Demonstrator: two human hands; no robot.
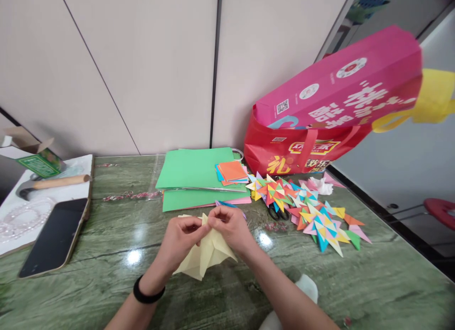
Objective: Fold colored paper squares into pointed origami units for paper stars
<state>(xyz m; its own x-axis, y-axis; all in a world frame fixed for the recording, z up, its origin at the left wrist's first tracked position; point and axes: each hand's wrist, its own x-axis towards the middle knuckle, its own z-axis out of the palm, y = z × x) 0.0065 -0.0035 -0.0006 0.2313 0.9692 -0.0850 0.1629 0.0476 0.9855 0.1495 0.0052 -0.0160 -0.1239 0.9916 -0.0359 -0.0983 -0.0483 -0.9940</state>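
A pale yellow folded paper (213, 252) hangs between my two hands, its creased points spreading downward above the green marbled table. My left hand (186, 237), with a black band on the wrist, pinches the paper's top edge from the left. From the right, my right hand (231, 226) pinches the same top edge, its fingertips close to the left ones. Just behind the hands lie green paper sheets (195, 166), with a small stack of orange squares (232, 171) on them. A blue and purple folded piece (227, 204) is partly hidden behind my right hand.
Colourful folded paper stars (323, 223) are heaped at the right, beside black-handled scissors (278, 212). A red bag (273, 150) and a pink bag (334, 84) stand behind them. At the left are a phone (55, 237), a wooden-handled tool (60, 182) and an open box (39, 159).
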